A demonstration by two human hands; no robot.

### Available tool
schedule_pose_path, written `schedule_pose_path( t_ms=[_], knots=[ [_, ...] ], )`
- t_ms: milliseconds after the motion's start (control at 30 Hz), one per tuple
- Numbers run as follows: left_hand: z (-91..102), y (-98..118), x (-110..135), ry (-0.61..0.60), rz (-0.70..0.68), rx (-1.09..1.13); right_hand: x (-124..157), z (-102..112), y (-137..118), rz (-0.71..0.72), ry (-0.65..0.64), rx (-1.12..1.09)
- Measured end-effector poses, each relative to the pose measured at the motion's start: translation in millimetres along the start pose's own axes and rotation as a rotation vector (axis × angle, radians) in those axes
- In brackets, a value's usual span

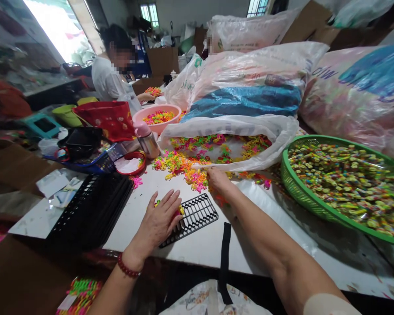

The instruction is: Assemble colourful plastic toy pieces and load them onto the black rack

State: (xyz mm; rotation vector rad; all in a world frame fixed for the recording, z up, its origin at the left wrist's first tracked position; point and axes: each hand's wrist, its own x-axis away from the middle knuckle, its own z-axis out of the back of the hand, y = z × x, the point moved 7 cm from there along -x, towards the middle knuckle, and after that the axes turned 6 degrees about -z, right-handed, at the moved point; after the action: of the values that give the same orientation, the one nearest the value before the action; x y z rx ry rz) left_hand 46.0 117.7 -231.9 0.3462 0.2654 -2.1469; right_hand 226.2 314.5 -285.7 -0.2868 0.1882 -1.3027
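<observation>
Left hand (160, 218) palm down, fingers spread open, pressing on black grid tray (197, 214) on white worktop (190, 249). Just beyond, right hand (218, 179), fingers curled into pile of colourful rings (180, 166); can't tell if gripping. Green basket (293, 183) at right, pink bowl (157, 116) farther back.

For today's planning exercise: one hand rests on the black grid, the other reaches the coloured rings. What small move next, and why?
Probably the right hand picks up rings and brings them to the grid: the left hand steadies it, most slots look empty.
</observation>
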Motion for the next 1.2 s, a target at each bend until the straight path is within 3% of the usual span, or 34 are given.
schedule_pose_path(
  t_ms=[200,467,600,700,767,900,1000,1200],
  knots=[
    [1.7,-3.5,4.6,-0.026,-0.003,-0.032,35.9,0.5,16.0,-0.095,0.111,-0.114],
    [0.2,-35.9,12.1,0.010,0.089,-0.035,91.7,20.6,30.0,-0.232,0.190,-0.690],
    [18.5,-33.8,16.0,0.115,0.137,-0.053,135.3,34.2,63.5,-0.337,0.248,-0.969],
    [29.2,-3.8,15.9,0.185,0.100,0.056,175.4,39.3,97.5,-0.469,0.247,-1.201],
    [25.1,33.1,14.5,0.161,-0.035,0.197,202.2,37.4,112.3,-0.554,0.182,-1.368],
    [-11.1,114.7,14.5,-0.091,-0.359,0.422,245.3,26.8,123.3,-0.649,0.103,-1.566],
    [-33.7,152.6,13.7,-0.241,-0.474,0.530,260.4,16.4,123.6,-0.648,0.127,-1.548],
    [-39.8,188.8,24.5,-0.362,-0.618,0.780,253.9,14.1,115.4,-0.504,0.221,-1.259]
  ],
)
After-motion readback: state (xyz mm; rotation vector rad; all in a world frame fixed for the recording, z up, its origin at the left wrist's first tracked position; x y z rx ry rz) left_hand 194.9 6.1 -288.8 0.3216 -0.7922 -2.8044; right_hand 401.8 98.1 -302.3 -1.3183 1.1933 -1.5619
